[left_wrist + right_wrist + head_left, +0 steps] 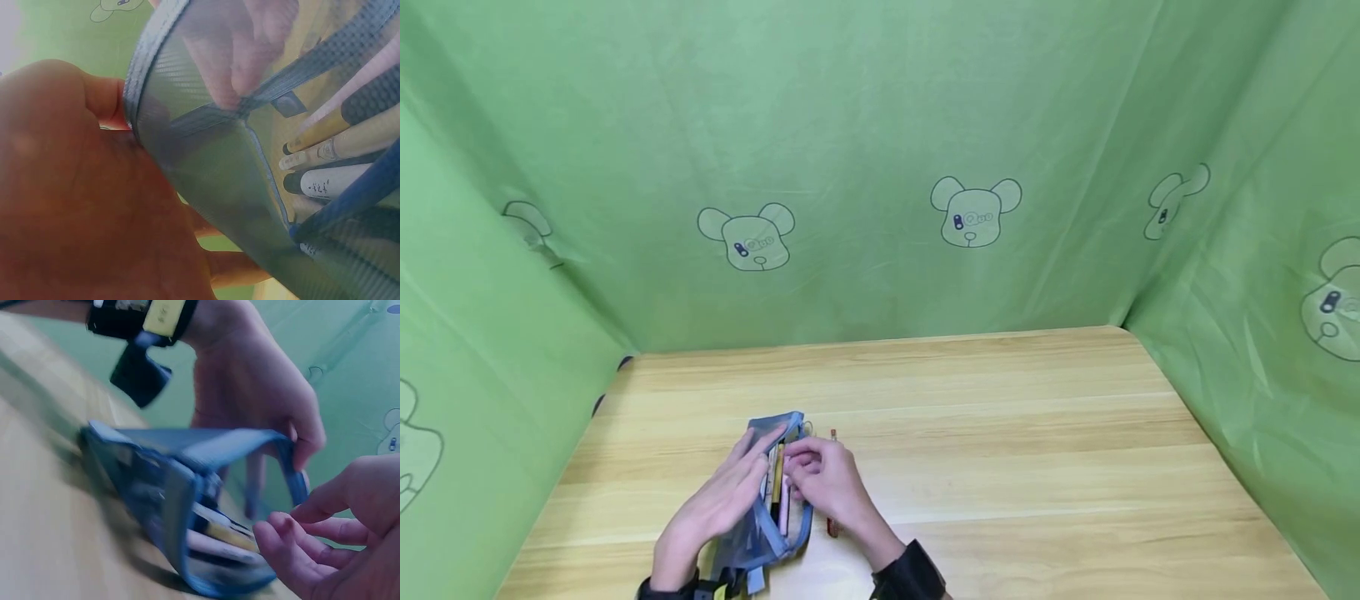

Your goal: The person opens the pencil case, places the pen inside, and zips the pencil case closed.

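Observation:
A blue mesh pencil case (pixel 730 542) lies on the table with its long zip opening spread. Several pens show inside it, among them a yellow-and-black pen (pixel 778 477), a pink pen (pixel 785 507) and a white pen (pixel 337 181) with a black end. My left hand (pixel 722 500) holds the case's upper edge, its thumb at the rim and fingers along the mesh. Over the opening, my right hand (pixel 827 479) has loosely bent fingers, the fingertips beside the rim in the right wrist view. No object shows between them.
A slim red pen or pencil (pixel 832 527) lies right of the case, partly hidden under my right hand. The wooden table (pixel 1037 458) extends to the right and back. Green curtains (pixel 880 275) with bear drawings hang around it.

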Demonstrator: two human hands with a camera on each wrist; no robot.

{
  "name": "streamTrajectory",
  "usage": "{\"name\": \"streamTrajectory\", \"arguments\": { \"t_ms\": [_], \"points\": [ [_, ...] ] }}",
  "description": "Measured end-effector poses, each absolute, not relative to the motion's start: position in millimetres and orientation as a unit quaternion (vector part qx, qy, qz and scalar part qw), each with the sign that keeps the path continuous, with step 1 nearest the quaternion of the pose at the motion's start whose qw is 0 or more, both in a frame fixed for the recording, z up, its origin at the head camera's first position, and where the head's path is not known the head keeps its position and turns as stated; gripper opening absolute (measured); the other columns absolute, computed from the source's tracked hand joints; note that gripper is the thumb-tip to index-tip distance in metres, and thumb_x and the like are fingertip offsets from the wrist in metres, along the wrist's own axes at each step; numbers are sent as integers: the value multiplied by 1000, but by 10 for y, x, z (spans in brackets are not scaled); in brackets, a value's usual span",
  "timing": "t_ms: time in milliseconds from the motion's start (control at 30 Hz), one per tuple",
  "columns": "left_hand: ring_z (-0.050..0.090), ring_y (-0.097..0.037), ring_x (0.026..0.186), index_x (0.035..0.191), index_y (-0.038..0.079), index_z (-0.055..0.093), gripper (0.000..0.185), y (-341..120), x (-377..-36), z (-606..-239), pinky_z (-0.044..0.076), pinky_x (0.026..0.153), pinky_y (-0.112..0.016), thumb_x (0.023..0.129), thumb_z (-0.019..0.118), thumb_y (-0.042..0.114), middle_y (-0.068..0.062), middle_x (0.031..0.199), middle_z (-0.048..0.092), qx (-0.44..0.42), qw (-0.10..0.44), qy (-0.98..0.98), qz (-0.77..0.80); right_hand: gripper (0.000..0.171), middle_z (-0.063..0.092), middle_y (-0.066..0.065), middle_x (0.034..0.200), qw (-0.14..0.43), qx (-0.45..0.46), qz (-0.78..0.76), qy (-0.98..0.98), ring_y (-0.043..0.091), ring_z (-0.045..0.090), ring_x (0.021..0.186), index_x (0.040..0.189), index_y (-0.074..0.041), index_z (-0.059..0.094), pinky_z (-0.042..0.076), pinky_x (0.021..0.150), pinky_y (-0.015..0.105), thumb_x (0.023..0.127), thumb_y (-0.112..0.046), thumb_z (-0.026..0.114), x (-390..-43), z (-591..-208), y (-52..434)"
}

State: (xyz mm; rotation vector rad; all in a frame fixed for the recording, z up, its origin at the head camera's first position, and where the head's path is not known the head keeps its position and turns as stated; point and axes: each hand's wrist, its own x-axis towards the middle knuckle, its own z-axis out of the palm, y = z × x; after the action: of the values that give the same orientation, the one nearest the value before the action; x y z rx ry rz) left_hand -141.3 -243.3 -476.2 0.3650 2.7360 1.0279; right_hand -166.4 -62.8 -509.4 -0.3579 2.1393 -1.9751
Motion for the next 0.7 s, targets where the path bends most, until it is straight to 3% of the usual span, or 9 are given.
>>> {"name": "streamTrajectory", "arguments": {
  "t_ms": [167, 267, 433, 567, 700],
  "points": [
    [9, -52, 152, 163, 10, 30, 54, -2423, -1419, -4767, 18, 113, -77, 113, 18, 26, -29, 165, 22, 126, 90, 925, 348, 24, 66, -5, 77, -25, -132, -538, 833, 2, 60, 64, 108, 0, 75, 54, 60, 19, 86, 4, 67, -1739, -5091, -472],
    [9, -52, 152, 163, 11, 29, 54, -2424, -1412, -4758, 18, 113, -77, 112, 18, 27, -30, 165, 17, 122, 95, 924, 349, 26, 63, -5, 76, -69, -127, -463, 874, 2, 56, 64, 111, -2, 74, 51, 57, 19, 85, 1, 72, -1749, -5089, -399],
    [8, -52, 151, 164, 12, 27, 54, -2430, -1403, -4746, 19, 112, -78, 112, 17, 26, -31, 165, 14, 123, 98, 923, 350, 35, 64, 1, 87, -60, -107, -346, 930, 10, 53, 63, 119, -6, 72, 45, 50, 22, 86, -13, 80, -1723, -5077, -343],
    [8, -52, 152, 164, 12, 26, 54, -2431, -1402, -4741, 18, 112, -78, 112, 17, 27, -32, 165, 13, 119, 101, 923, 351, 47, 66, 12, 96, -28, -103, -288, 952, 20, 59, 65, 125, -2, 68, 49, 50, 28, 86, -23, 83, -1685, -5061, -337],
    [7, -51, 152, 164, 13, 26, 54, -2426, -1405, -4745, 17, 113, -77, 112, 18, 26, -31, 166, 13, 111, 104, 923, 353, 51, 64, 13, 90, -11, -111, -252, 961, 23, 60, 67, 120, 3, 68, 52, 52, 31, 82, -24, 87, -1653, -5058, -347]
  ]
}}
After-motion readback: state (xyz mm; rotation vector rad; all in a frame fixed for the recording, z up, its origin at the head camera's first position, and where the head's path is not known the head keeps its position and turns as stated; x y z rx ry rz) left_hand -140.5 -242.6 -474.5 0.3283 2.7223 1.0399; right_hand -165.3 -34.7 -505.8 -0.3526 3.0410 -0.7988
